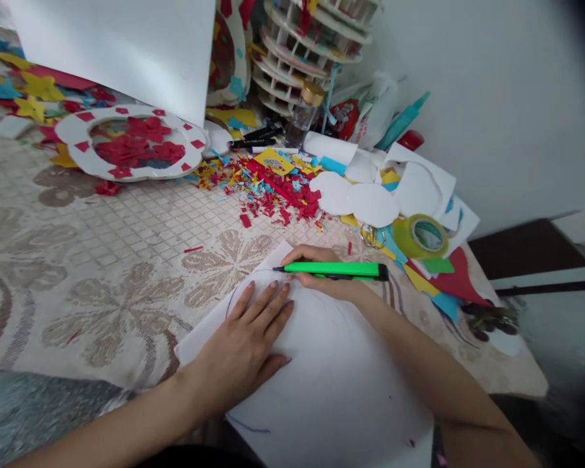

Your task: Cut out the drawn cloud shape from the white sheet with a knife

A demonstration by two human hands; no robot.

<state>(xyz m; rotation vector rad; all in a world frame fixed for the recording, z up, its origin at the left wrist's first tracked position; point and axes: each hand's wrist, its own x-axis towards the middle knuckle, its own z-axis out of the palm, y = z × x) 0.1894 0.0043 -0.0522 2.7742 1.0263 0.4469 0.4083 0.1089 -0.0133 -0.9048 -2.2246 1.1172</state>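
A large white sheet of paper (331, 370) lies at the table's near edge, with a thin curved line near its upper left corner. My left hand (253, 338) rests flat on the paper, its fingers spread beside that line. My right hand (316, 266) is closed around a bright green pen (336, 268) with a dark tip. The pen's tip points left and meets the line at the top of the sheet. Another short blue line shows at the paper's lower left.
Behind the paper lie red, yellow and blue scraps (277, 188) on the patterned cloth (127, 305). A flower-shaped frame (195, 140) is at the back left. White paper circles (374, 204), yellow-green tape (422, 236) and scissors (492, 320) are on the right; a bottle (302, 117) stands behind.
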